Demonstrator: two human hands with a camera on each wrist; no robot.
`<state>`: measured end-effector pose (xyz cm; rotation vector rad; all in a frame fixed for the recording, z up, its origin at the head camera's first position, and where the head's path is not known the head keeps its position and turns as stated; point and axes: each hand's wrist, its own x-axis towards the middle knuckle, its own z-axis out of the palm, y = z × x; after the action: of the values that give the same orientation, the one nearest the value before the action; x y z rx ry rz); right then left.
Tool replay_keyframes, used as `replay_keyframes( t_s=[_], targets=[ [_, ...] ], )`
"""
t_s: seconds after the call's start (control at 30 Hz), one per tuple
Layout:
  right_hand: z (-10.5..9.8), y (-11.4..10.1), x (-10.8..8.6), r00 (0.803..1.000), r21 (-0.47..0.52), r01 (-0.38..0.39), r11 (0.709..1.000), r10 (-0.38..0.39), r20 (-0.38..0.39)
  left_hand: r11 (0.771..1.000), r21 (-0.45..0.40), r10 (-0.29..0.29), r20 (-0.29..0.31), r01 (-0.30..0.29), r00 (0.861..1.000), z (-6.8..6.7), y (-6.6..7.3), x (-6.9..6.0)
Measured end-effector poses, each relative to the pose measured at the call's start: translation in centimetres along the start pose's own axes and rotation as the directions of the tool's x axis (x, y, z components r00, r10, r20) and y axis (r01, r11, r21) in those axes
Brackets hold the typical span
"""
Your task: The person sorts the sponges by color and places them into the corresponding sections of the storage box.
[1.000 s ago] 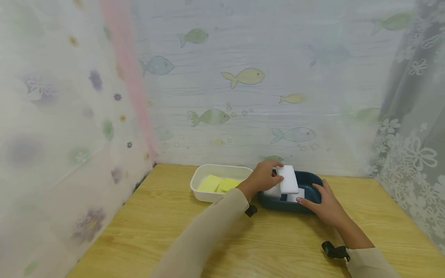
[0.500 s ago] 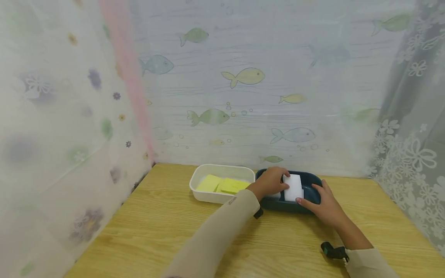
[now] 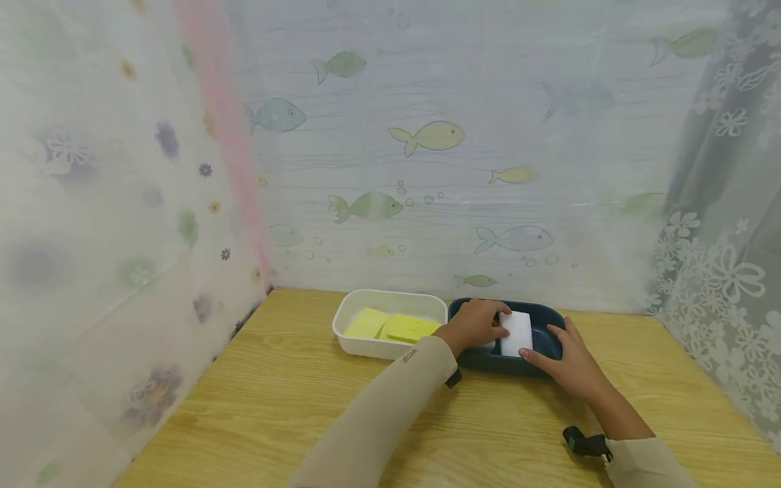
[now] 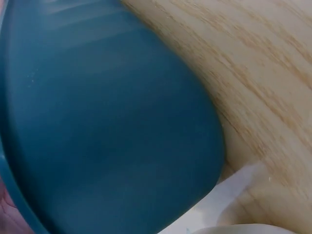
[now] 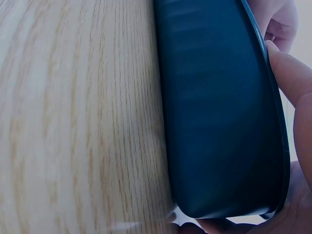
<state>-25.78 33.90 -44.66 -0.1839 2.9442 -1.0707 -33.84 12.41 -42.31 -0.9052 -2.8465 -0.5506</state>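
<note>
A white sponge block (image 3: pixel 516 333) lies in the dark blue tray (image 3: pixel 552 342), covering the white piece below it. My left hand (image 3: pixel 477 325) reaches over the tray's left part and pinches the block's left edge between thumb and finger. My right hand (image 3: pixel 576 359) grips the tray at its right end, thumb on the front rim and fingers at the far right rim. Another white piece (image 3: pixel 482 346) shows partly under my left hand. The right wrist view shows the tray's outer wall (image 5: pixel 219 112) and my right thumb (image 5: pixel 290 73) along its rim.
A white tray (image 3: pixel 354 347) stands left of the blue one, holding several yellow sponge pieces (image 3: pixel 411 329). Both stand on a wood-grain table (image 3: pixel 262 400). A fish-patterned curtain (image 3: pixel 427 203) hangs behind the table, with others at the sides.
My left hand has lowered the white block from above the tray onto the white piece inside, moving slightly right. My right hand has stayed at the tray's right end.
</note>
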Motion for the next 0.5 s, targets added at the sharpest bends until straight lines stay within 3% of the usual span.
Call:
replay_keyframes(
  t_s=[0.13,0.27,0.4,0.5],
  targets=[
    [0.0,0.0,0.0,1.000,0.003,0.001,1.000,-0.001,0.000,1.000,0.028,0.013,0.017,-0.014,1.000,-0.4,-0.1,-0.4],
    [0.1,0.0,-0.1,1.000,0.009,0.001,1.000,-0.001,0.004,0.999,0.003,0.048,0.053,-0.048,0.997,-1.3,-0.1,-1.1],
    [0.1,0.0,-0.2,1.000,0.010,0.006,1.000,-0.006,0.002,0.995,-0.030,0.100,0.017,-0.099,0.995,-2.8,-0.5,-2.2],
    [0.1,-0.1,-0.2,1.000,0.008,0.008,1.000,-0.008,-0.002,0.992,-0.024,0.121,-0.027,-0.122,0.992,-4.4,-1.5,-3.7]
  ],
)
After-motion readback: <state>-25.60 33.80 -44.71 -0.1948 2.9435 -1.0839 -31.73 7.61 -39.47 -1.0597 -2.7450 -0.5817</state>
